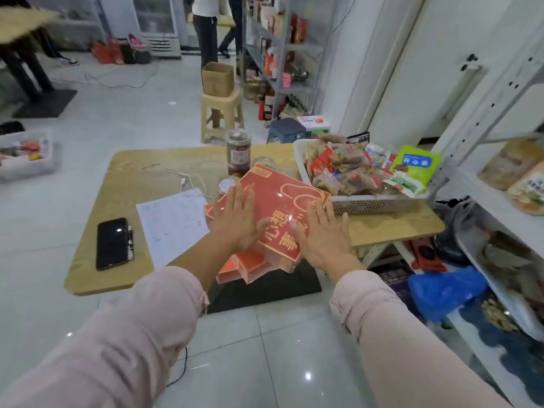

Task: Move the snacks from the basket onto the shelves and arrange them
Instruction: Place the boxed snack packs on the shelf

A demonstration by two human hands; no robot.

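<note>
A white perforated basket [371, 204] full of wrapped snacks [347, 169] stands on the right end of a wooden table [141, 184]. A green snack bag [418, 164] leans out of its right side. In front of me a flat red gift box [282, 198] with gold lettering lies on a stack of smaller red boxes [250, 267]. My left hand [238, 216] and my right hand [322, 234] both rest flat on its lid with straight fingers. A metal shelf [497, 207] at the right holds bagged snacks [512, 166].
On the table are a black phone [113, 242], a sheet of paper [173, 225], a white cable [179, 178] and a tall jar [238, 151]. Stools [220, 113], a cardboard box [217, 79] and another shelf [282, 54] stand behind. A blue bag [441, 290] lies on the floor.
</note>
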